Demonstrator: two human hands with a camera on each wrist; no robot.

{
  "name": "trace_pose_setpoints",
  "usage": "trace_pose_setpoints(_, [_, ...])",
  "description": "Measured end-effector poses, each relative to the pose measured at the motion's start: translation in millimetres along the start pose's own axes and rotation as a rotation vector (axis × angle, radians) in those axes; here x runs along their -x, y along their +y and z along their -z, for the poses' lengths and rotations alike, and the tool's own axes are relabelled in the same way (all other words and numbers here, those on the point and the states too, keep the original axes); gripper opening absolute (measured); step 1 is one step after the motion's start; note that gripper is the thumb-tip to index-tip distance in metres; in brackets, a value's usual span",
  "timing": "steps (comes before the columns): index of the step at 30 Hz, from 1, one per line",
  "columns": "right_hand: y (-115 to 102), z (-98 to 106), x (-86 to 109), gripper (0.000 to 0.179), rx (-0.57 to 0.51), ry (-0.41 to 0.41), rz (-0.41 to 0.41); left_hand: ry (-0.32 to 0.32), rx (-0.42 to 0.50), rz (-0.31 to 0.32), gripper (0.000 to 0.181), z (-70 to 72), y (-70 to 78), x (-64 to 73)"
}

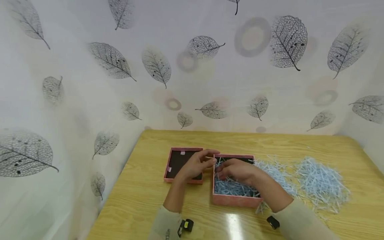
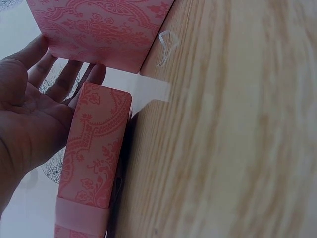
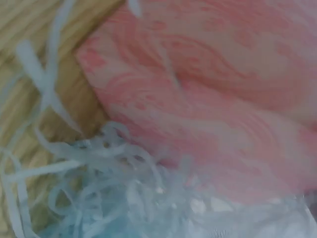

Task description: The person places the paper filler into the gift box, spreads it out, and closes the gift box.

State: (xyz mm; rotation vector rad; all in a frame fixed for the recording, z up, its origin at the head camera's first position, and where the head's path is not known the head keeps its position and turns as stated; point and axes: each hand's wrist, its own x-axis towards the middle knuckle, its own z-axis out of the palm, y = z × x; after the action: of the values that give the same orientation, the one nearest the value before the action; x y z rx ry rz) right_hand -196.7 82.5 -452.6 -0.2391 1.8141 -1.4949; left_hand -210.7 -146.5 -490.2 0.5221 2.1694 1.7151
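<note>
A pink patterned box [image 1: 237, 200] with a dark inside holds light blue shredded paper [image 1: 234, 188]. My right hand [image 1: 240, 170] reaches into it from the right, its bent fingers spread on the paper near the left wall. Only part of those fingertips shows. At the outside of that wall is my left hand [image 1: 196, 165], fingers extended and touching the box [image 2: 104, 29]. Below the left hand lies the pink box lid [image 1: 183, 181], dark inside facing up; its patterned side [image 2: 94, 144] appears in the left wrist view. The right wrist view is blurred and shows shredded paper [image 3: 119, 193] against pink patterned card.
Loose shredded paper [image 1: 277, 175] lies against the box's right side, and a larger heap [image 1: 322, 183] sits farther right on the wooden table [image 1: 144, 200]. A leaf-patterned curtain [image 1: 222, 76] hangs behind and to both sides of the table.
</note>
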Motion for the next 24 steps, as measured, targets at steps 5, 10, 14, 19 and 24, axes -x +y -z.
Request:
trace_pose_setpoints(5, [-15.1,21.9,22.5,0.041,-0.117,-0.066,0.105,-0.004,0.004,-0.002,0.037,-2.1,1.8,-1.1])
trace_pose_setpoints(10, [-21.1,32.0,35.1,0.041,-0.109,-0.032,0.113,0.005,0.009,0.001,0.039,-1.4,0.6,-0.3])
trace_pose_setpoints(14, [-9.7,21.9,29.7,0.035,-0.093,-0.067,0.057,0.019,-0.005,0.012,0.036,-1.2,-0.1,1.0])
trace_pose_setpoints(19, [4.1,4.9,18.0,0.037,-0.024,-0.05,-0.014,0.009,-0.011,-0.004,0.035,-1.8,1.0,-0.3])
trace_pose_setpoints(24, [8.1,-5.8,9.6,0.042,0.063,0.022,-0.054,0.009,-0.021,0.008,0.036,-1.8,0.8,-0.5])
